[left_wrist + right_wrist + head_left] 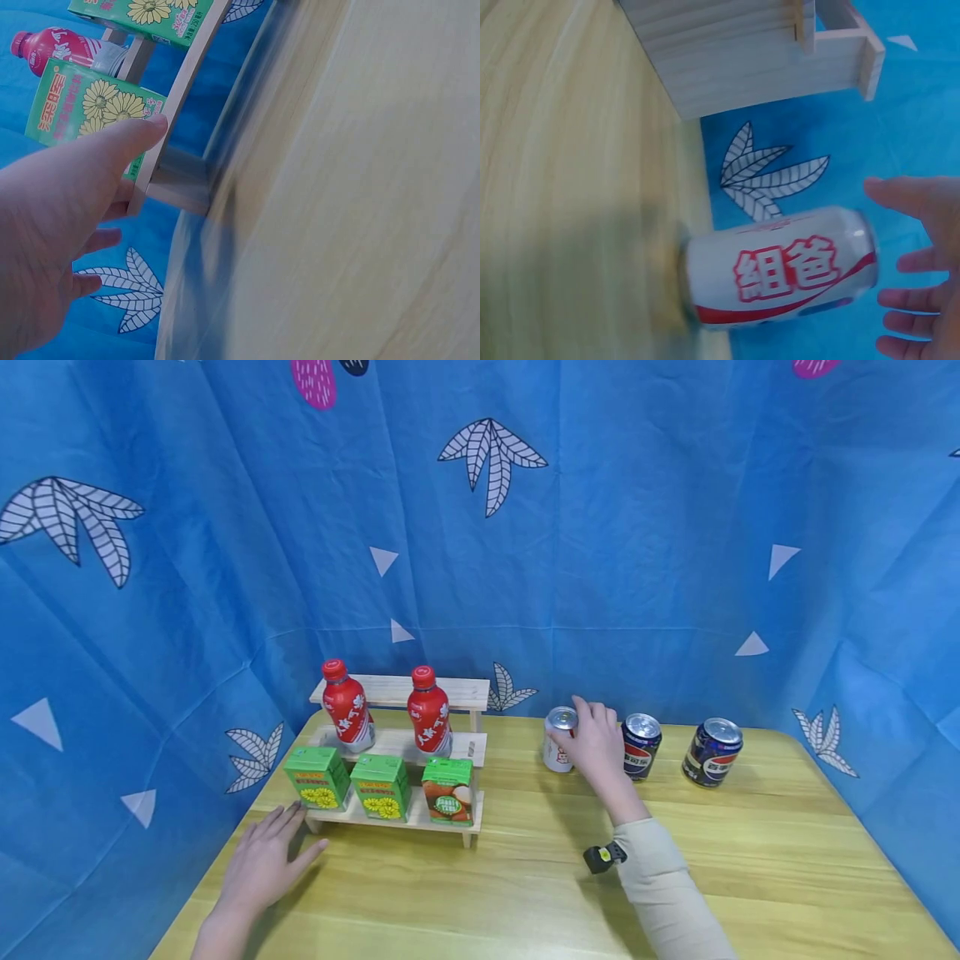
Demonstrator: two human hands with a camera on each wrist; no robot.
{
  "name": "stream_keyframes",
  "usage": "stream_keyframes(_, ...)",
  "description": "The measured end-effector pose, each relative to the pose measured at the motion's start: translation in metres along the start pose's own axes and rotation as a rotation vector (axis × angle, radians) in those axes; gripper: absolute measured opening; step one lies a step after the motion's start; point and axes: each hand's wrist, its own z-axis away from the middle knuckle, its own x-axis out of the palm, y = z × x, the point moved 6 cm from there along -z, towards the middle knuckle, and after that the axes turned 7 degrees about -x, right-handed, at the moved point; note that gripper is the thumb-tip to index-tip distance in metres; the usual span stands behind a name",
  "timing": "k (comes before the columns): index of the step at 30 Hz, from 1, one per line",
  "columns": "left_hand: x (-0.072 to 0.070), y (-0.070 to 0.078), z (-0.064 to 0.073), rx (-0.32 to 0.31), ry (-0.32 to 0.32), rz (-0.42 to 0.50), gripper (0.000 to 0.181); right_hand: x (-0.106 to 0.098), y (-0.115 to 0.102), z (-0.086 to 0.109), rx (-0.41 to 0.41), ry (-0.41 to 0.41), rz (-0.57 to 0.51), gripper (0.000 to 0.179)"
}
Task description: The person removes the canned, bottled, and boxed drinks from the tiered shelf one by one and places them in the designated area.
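Note:
In the head view a white can (pixel 558 742) with red characters stands upright on the table. My right hand (pixel 597 745) is just above and beside it, thumb and fingers spread. The right wrist view shows the fingers (pixel 910 298) a little off the can's top end. My left hand (pixel 262 860) lies at the near left corner of a small wooden rack (pixel 442 822), fingers extended. Closest to that hand is a green drink carton (pixel 318 779) with yellow flowers, on the lower shelf. In the left wrist view the thumb overlaps this carton and the shelf edge.
Beside the first carton stand another flowered carton (pixel 381 789) and a green-brown carton (pixel 448 792). Two red bottles, one left (pixel 348 708) and one right (pixel 430 713), occupy the shelf behind. Two dark blue cans, one nearer (pixel 640 748) and one farther right (pixel 712 753), stand past my right hand.

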Motion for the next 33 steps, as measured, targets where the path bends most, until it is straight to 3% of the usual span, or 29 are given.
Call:
stream_keyframes(18, 0.002, -0.002, 0.0, 0.014, 0.018, 0.008, 0.077, -0.044, -0.061, 0.0, -0.256, 0.069, 0.088, 0.074)
stream_keyframes(33, 0.002, -0.001, -0.001, 0.004, 0.008, 0.008, 0.077, -0.047, -0.109, -0.003, -0.403, 0.066, 0.073, 0.07)
